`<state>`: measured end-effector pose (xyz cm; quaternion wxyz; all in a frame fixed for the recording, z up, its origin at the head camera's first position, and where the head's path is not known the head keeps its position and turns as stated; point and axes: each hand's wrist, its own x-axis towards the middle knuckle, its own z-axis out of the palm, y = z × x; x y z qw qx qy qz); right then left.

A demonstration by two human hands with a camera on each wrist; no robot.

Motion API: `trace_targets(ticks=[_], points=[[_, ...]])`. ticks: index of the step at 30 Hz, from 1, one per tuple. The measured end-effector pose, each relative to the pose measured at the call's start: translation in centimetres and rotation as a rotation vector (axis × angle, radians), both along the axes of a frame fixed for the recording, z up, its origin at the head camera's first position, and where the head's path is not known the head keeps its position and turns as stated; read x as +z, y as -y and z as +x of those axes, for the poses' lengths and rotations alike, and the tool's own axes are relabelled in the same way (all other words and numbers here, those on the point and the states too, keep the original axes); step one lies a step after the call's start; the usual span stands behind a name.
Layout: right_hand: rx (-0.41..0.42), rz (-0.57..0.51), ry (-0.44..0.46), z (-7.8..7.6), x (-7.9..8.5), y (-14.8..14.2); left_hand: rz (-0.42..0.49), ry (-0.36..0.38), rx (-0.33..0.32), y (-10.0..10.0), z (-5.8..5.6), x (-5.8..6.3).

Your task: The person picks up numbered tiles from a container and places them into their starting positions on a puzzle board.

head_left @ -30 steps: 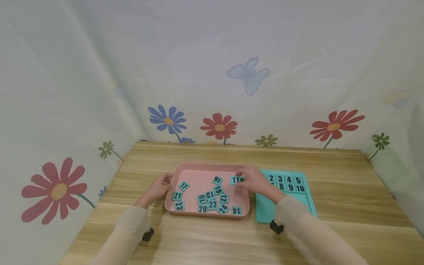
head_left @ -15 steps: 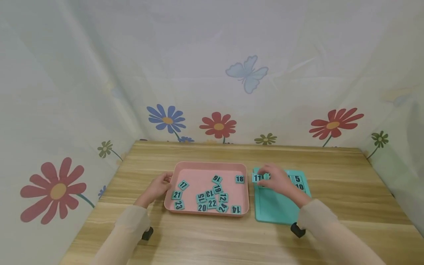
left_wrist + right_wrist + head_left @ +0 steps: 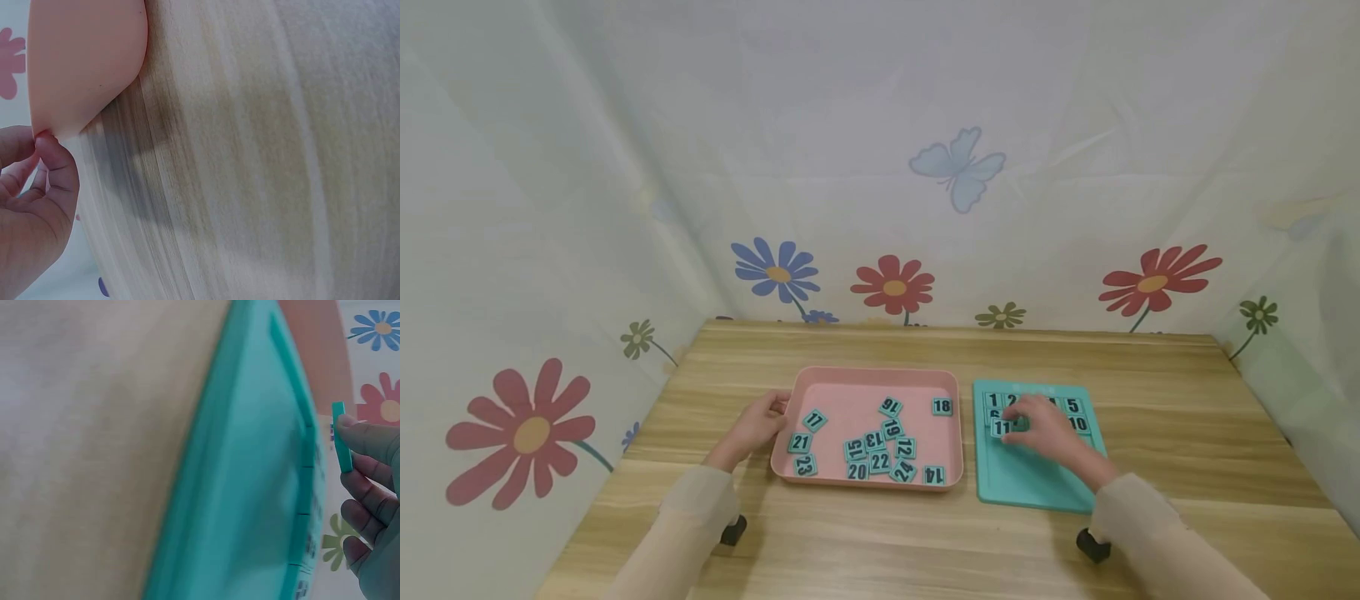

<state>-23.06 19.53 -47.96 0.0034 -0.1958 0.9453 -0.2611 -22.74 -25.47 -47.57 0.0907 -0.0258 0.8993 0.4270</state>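
Note:
My left hand (image 3: 758, 425) pinches the left rim of a pink tray (image 3: 880, 379) between thumb and fingers, as the left wrist view shows close up. Teal number tiles lie loose in that tray, among them the 18 tile (image 3: 942, 406) and the 17 tile (image 3: 816, 419). Over the teal number board (image 3: 1037, 475), my right hand (image 3: 1043, 427) pinches the number 11 tile (image 3: 1001, 427) between thumb and fingers. The right wrist view has this tile (image 3: 342, 437) edge-on, raised above the board. Part of the board's upper rows is hidden behind the hand.
Both tray and board rest on a wood-grain table (image 3: 865, 542), with a narrow strip of table between them. The board's top rows hold tiles, the 5 tile (image 3: 1072, 406) and 10 tile (image 3: 1078, 424) visible. A flowered cloth (image 3: 850, 167) hangs behind the table.
My right hand has carried the 11 tile from the tray's right end across to the board, then slightly down and right over it. The left hand keeps its place at the tray.

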Motion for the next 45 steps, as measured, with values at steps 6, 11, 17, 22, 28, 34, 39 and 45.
trace_targets(ticks=[6,11,17,22,28,34,39,45], points=[[0.008,0.027,-0.038,0.2,-1.1,0.1,-0.002,-0.006,-0.006,0.0,0.1,0.0],[0.006,0.047,-0.049,0.1,-1.6,0.2,-0.001,-0.006,-0.007,0.0,0.2,0.0],[0.007,0.082,-0.089,0.0,-2.1,0.5,0.007,-0.004,-0.005,0.0,0.2,0.1],[0.000,0.112,-0.093,0.0,-2.0,0.8,0.004,-0.006,-0.002,-0.1,0.1,0.1],[0.014,0.132,-0.118,-0.4,-1.3,1.2,-0.003,-0.006,-0.002,-0.1,0.1,0.1],[0.026,0.049,-0.140,-0.3,0.4,2.2,-0.005,0.002,0.000,-0.1,0.2,0.3],[0.045,0.002,-0.127,0.0,1.6,3.5,0.000,-0.006,-0.003,-0.1,0.2,0.3],[0.096,-0.041,-0.100,0.2,1.6,5.8,0.004,-0.006,-0.003,-0.1,0.2,0.3]])
